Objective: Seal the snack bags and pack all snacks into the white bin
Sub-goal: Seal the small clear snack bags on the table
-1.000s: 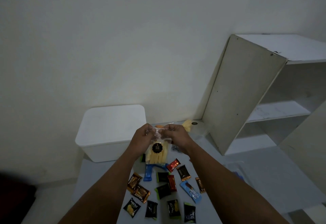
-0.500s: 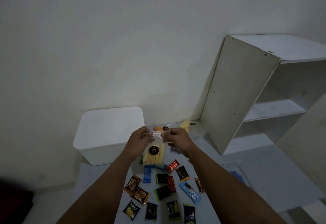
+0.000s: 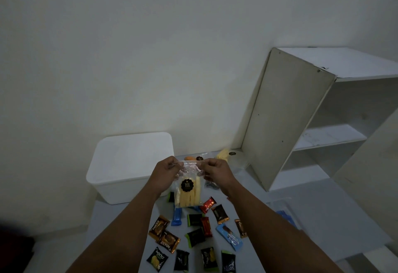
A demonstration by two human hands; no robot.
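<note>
The white bin (image 3: 129, 165) sits at my ten o'clock, on the table (image 3: 323, 214), with its lid on. My left hand (image 3: 165, 176) pinches the top left corner of a clear snack bag (image 3: 188, 183), fingers curled tight on it. The bag hangs straight down between my hands, above the table. Its round black sticker says "Pong Pong", and yellow sticks are inside. My right hand (image 3: 217, 172) pinches the top right corner the same way. Both arms reach out toward twelve o'clock. Below the bag, at six o'clock, lots of small snack packets (image 3: 200, 236) lie on the table. Some say "Nextar". More snack bags (image 3: 223, 154) lie behind my hands at twelve o'clock. A white shelf unit (image 3: 286, 122) stands at two o'clock.
</note>
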